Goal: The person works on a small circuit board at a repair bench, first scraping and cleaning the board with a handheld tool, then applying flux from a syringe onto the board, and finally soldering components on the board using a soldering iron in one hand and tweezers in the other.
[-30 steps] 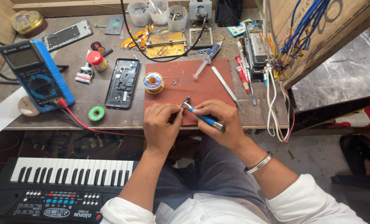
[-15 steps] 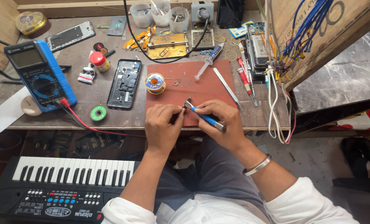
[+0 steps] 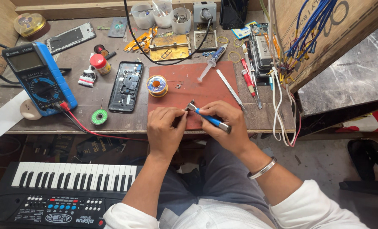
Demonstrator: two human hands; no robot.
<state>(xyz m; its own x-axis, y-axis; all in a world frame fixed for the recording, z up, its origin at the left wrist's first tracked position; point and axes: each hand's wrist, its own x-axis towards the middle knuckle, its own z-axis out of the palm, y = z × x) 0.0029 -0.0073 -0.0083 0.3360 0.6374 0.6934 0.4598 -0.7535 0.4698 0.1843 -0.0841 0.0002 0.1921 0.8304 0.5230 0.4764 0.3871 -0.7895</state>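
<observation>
A single head-worn camera looks steeply down from close above, facing the bench (image 3: 112, 123) across the upper frame. The lap fills the bottom centre, a keyboard (image 3: 57, 191) the lower left, floor the right.

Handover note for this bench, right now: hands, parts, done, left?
Left hand: fingers pinched on something small at the near edge of the red-brown work mat; what it is cannot be told.
Right hand: holds the blue-handled metal-tipped tool, tip at the left fingers.
Opened black phone body lies left of the mat, solder wire spool on the mat's left edge.
Done: phone back off. Left: work on the pinched part continues.
</observation>
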